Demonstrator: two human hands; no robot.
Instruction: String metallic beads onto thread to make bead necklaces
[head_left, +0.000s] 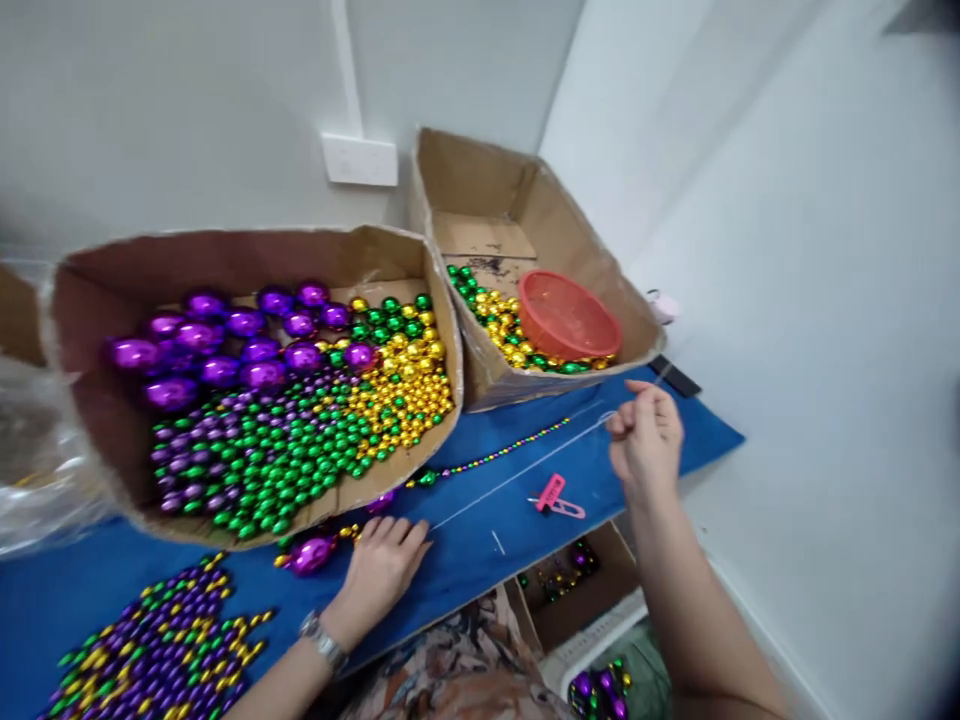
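Observation:
A thin white string (517,468) runs taut above the blue table, slanting up between my two hands. My left hand (386,562), with a metal watch on its wrist, rests by the table's near side, its fingers closed where the string begins. The string's other end meets my right hand (651,435), which is raised in a closed pinch. Behind the string lies a strand of small beads (502,453) in purple, green and gold. A large purple bead (309,553) with gold ones sits just left of my left hand. Below the string is a pink tool (553,494) with a pink clip.
A cardboard box (255,245) holds sorted purple, green and gold beads. Beside it, another box (480,170) contains beads and a red bowl (570,315). Loose oval beads (157,645) are spread at front left. Under the table edge stands an open box (577,600) with strung beads.

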